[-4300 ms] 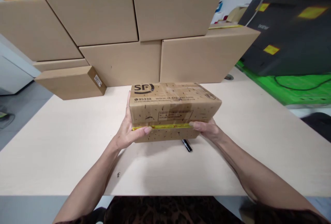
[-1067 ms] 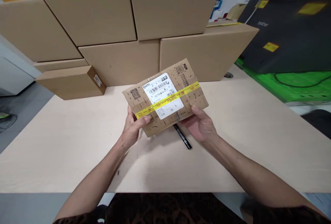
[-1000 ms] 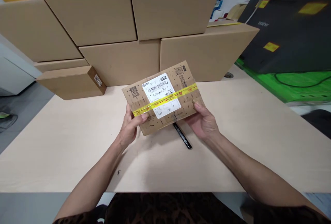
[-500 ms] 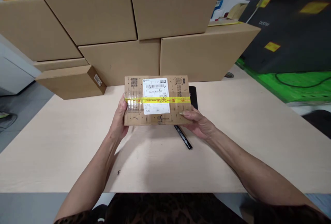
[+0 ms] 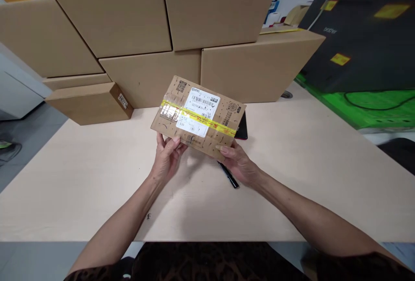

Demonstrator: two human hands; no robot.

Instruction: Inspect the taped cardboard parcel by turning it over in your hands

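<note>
I hold a small brown cardboard parcel point(image 5: 223, 121) above the light wooden table point(image 5: 81, 186), tilted with its right end lower. A white shipping label and a strip of yellow tape run across its upper face. My left hand point(image 5: 166, 158) grips the near left edge, thumb on top. My right hand point(image 5: 236, 162) grips the near right edge, fingers curled under. A black pen point(image 5: 229, 176) lies on the table just under my right hand. A dark flat object point(image 5: 242, 127) peeks out behind the parcel's right end.
Large plain cardboard boxes point(image 5: 152, 73) are stacked along the back of the table. A flat box point(image 5: 89, 103) lies at the back left. A black machine point(image 5: 363, 39) and a green mat point(image 5: 372, 108) stand at the right.
The parcel was turned from side-on to label-up. In the last half second it rotated clockwise, its right end dropping, and both hands shifted along its near edge.
</note>
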